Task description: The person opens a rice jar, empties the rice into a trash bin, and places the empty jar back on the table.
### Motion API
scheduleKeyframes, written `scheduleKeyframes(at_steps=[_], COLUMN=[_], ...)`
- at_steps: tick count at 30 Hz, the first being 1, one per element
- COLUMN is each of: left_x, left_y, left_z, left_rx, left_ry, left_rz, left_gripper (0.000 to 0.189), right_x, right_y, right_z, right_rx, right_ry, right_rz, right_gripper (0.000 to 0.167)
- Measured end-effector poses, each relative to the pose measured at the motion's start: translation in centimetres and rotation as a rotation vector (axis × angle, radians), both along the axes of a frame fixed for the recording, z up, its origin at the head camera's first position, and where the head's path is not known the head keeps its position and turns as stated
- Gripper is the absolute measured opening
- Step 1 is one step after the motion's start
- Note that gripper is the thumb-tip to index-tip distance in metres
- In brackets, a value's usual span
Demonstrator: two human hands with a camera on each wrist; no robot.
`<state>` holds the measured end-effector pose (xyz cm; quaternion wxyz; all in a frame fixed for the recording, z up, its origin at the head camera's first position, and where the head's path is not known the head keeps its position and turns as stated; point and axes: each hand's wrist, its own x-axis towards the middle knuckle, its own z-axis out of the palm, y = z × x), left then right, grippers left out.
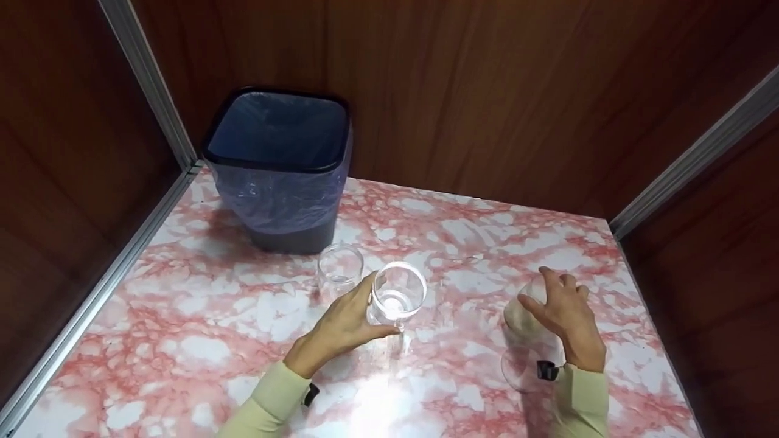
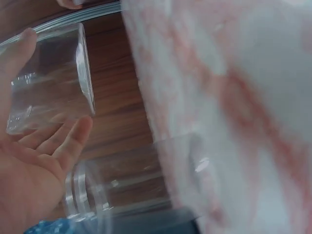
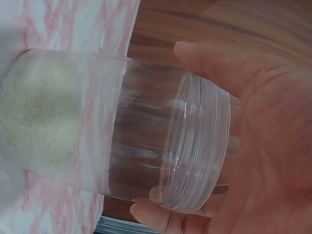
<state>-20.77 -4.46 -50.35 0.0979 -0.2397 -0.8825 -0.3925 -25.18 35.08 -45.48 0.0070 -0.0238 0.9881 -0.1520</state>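
My left hand (image 1: pixel 344 325) grips a clear plastic cup (image 1: pixel 382 311) from its left side, thumb in front and fingers behind. In the left wrist view this cup (image 2: pixel 53 80) looks empty, held between thumb and fingertips. Just left of it stands a clear jar (image 1: pixel 338 264), with a ringed neck (image 2: pixel 85 192) seen in the left wrist view. At the right, my right hand (image 1: pixel 566 307) spreads thumb and fingers around the ringed top of another clear jar (image 3: pixel 146 131). Pale, rice-like grains (image 3: pixel 41 109) fill its lower part. That jar stands upright on the table.
A clear round disc (image 1: pixel 517 370) lies on the table near the right wrist. A bin (image 1: pixel 292 234) with a purple liner stands at the back left. Brown wood-look panels (image 1: pixel 462 91) and metal strips (image 1: pixel 700 146) enclose the red-and-white marbled table (image 1: pixel 201 347).
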Motion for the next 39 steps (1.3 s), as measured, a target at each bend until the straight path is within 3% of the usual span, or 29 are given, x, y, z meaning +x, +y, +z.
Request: scheduleKeyframes(at_steps=[5,13,18,22,34,39], left_x=[-0.8,-1.7,-1.9,-1.9,-1.6,-0.9], left_y=[0.7,1.8,2.0,1.8,2.1,2.2], left_z=[-1.3,-3.4,-4.4,-4.8,-4.4,-3.2], left_rx=[-0.017,0.078,0.084,0.097,0.12,0.133], left_ry=[-0.093,-0.09,-0.057,-0.079,-0.158,-0.12], left_rz=[0.065,0.166,0.167,0.163,0.175,0.174], left_gripper=[0.099,0.095,0.094,0.092,0.109,0.111], right_x=[-0.1,-0.2,-0.3,-0.4,-0.2,0.2], right_y=[0.1,0.4,0.5,0.5,0.0,-0.7], right_z=[0.1,0.2,0.0,-0.1,0.2,0.6], right_rx=[-0.002,-0.001,-0.004,0.002,-0.054,-0.157], right_ry=[-0.024,-0.044,-0.053,-0.046,0.067,0.129], right_rz=[0.008,0.01,0.001,-0.006,0.008,0.073], right_gripper=[0.077,0.079,0.082,0.079,0.074,0.071])
